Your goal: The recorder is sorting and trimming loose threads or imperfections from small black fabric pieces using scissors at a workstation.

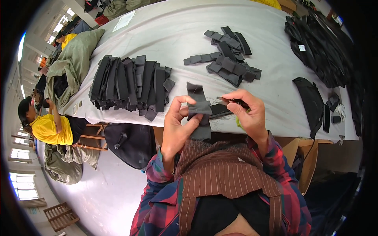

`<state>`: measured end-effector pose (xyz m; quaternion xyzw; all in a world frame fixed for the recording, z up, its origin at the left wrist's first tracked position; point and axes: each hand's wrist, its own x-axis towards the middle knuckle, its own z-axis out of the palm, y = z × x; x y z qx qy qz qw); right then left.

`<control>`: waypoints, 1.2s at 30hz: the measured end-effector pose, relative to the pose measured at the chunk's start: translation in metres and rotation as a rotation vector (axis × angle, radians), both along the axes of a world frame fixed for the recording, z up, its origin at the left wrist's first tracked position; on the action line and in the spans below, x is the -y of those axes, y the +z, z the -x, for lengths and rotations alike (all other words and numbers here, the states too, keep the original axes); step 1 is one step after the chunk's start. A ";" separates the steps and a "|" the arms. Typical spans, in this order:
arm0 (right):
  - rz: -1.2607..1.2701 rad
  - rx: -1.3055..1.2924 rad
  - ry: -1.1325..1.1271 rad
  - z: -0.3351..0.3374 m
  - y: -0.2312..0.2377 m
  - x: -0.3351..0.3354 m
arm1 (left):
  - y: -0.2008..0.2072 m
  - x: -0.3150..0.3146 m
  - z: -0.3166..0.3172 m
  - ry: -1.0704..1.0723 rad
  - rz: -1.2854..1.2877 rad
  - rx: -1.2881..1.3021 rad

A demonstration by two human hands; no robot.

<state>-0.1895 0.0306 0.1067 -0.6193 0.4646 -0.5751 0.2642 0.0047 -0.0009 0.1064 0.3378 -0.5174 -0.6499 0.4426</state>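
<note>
My left hand (176,128) pinches a dark grey fabric strip (199,105) between thumb and fingers, above the table's near edge. The strip hangs upright, with a folded piece across its middle and loose threads on it. Just to its right, my right hand (252,114) is closed around small thread snips (243,104), their pointed metal tip turned toward the strip but apart from it. Something bright green shows below the right fingers. Behind the hands lies another dark strip (219,111), partly hidden. A packed row of dark strips (128,83) is at left; a loose heap (232,59) lies farther off.
Black fabric goods (315,49) are piled at the table's right, near a curved black piece (308,103) and a dark phone-like slab (326,118). A cardboard box (309,157) stands below. At left are a black chair (130,145) and a person in a yellow shirt (51,128).
</note>
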 end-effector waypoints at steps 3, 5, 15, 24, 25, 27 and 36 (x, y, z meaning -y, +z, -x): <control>-0.106 0.137 0.060 -0.002 0.001 -0.004 | -0.005 0.001 0.000 0.054 0.135 0.008; -0.073 0.001 0.064 -0.004 -0.001 -0.006 | -0.017 0.006 -0.004 0.085 0.304 0.121; 0.046 -0.241 0.041 -0.009 0.000 -0.003 | -0.030 0.010 -0.001 0.136 0.346 0.175; 0.059 -0.371 0.035 -0.012 -0.005 -0.002 | -0.032 0.007 0.007 0.176 0.352 0.162; 0.054 -0.349 0.034 -0.010 -0.008 -0.002 | -0.032 0.006 0.008 0.167 0.338 0.152; 0.049 -0.328 0.032 -0.009 -0.012 -0.001 | -0.031 0.006 0.008 0.157 0.324 0.141; -0.475 0.276 0.300 -0.009 -0.015 0.005 | -0.042 0.005 0.011 0.074 0.530 0.276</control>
